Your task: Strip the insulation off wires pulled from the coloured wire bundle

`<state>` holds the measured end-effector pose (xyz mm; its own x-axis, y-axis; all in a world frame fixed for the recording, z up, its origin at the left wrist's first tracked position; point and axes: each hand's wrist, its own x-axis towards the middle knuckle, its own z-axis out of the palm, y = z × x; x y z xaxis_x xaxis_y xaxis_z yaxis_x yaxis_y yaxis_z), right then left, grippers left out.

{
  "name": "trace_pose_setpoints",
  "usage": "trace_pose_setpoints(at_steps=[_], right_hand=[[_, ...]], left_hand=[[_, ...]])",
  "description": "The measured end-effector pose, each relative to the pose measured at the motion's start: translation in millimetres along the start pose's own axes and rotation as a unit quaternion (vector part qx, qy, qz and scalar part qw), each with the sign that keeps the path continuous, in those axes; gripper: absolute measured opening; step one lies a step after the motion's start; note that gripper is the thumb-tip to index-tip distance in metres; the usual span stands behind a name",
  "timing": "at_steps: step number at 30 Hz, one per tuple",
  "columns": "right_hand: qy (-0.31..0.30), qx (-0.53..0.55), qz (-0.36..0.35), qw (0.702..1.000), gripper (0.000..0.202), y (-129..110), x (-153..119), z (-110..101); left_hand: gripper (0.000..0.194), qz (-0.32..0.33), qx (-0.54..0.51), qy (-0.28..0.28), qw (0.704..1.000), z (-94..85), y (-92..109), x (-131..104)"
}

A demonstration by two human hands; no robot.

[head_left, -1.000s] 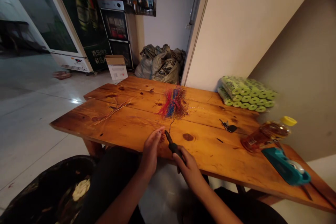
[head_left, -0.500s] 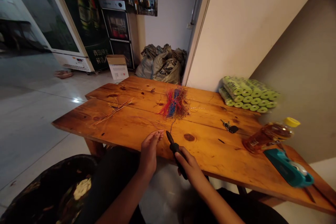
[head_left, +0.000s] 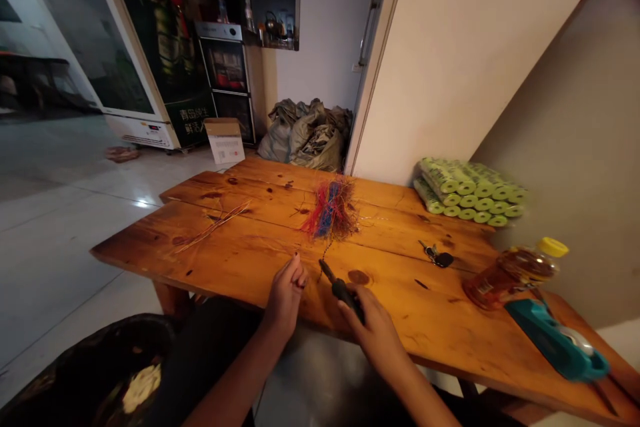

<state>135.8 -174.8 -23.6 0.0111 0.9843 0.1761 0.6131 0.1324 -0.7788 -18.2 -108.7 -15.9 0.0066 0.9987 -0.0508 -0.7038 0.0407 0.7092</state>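
My left hand (head_left: 286,293) is closed above the table's front edge, thumb and fingers pressed together; whatever it pinches is too small to make out. Fingers of my right hand (head_left: 373,323) wrap round the dark handle of a pointed tool (head_left: 341,290), its tip directed up and left, a little apart from my left hand. Beyond the tool's tip lies a pile of red and blue wires (head_left: 330,210), with a dark twisted strand (head_left: 327,249) running from it toward the tip. Several loose thin wires (head_left: 215,225) lie on the left part of the table.
On the wooden table (head_left: 400,287) are keys (head_left: 436,255), a tea bottle (head_left: 515,273), a teal tape dispenser (head_left: 555,340) and stacked green rolls (head_left: 470,193). A black bin (head_left: 65,360) stands at the lower left. Sacks (head_left: 307,133) sit behind the table.
The camera view has tilted up slightly. The tool and my right hand have moved a little away from my left hand, whose fingers have curled in more.
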Motion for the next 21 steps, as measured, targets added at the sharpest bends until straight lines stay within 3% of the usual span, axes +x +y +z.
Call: trace_pose_setpoints(at_steps=[4,7,11,15,21], right_hand=[[0.061,-0.012,0.032,0.998,0.035,16.8,10.1,-21.1],[0.089,0.029,0.043,0.995,0.036,15.0,12.5,-21.8],[0.052,0.125,0.057,0.989,0.036,3.1,8.9,-9.2],[0.031,0.252,0.165,0.953,0.042,-1.5,8.4,-9.2],[0.043,0.318,0.221,0.921,0.043,1.5,9.2,-12.2]], left_hand=[[0.043,-0.044,-0.042,0.037,0.997,14.8,-7.1,11.8],[0.042,-0.026,-0.078,0.063,0.995,15.1,-11.7,14.6],[0.034,-0.022,-0.131,0.111,0.985,-8.4,-11.5,16.3],[0.017,-0.065,-0.168,0.119,0.976,-34.3,-2.6,23.4],[0.019,-0.081,-0.132,0.166,0.974,-45.1,-0.9,28.8]])
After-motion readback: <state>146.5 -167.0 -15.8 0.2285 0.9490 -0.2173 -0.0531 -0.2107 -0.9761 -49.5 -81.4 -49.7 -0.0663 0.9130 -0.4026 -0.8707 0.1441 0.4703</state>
